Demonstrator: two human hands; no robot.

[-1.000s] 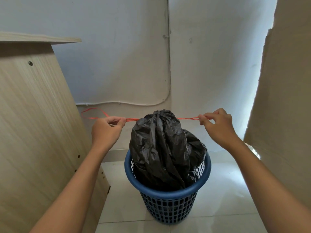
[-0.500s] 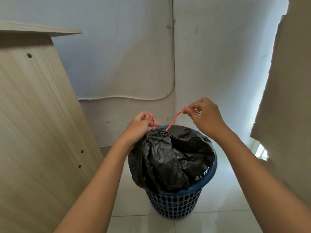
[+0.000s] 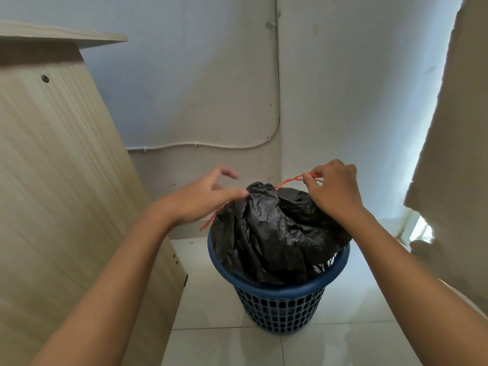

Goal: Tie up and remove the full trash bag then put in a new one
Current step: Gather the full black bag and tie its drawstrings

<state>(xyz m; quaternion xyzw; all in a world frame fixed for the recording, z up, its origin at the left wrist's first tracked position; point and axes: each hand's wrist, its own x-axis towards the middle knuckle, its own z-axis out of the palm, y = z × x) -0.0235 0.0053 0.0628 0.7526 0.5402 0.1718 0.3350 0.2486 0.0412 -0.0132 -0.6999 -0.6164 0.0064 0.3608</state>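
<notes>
A full black trash bag point(image 3: 274, 231) bulges out of a blue perforated bin point(image 3: 280, 299) on the tiled floor. Its neck is gathered at the top by a red drawstring point(image 3: 289, 180). My right hand point(image 3: 332, 188) pinches one end of the string just right of the neck. My left hand point(image 3: 203, 198) is at the left of the neck with its fingers spread; the thumb tip touches the bag. The other string end point(image 3: 208, 223) hangs loose below that hand, over the bin's rim.
A wooden cabinet side point(image 3: 60, 180) stands close on the left. A beige panel point(image 3: 454, 143) rises on the right. The white wall corner point(image 3: 277, 101) with a cable running along it is behind the bin. Pale floor tiles point(image 3: 219, 344) lie in front.
Both hands came in from a wide pull to the bag's neck. My left hand has let go of its string end, which now dangles, and its fingers have spread.
</notes>
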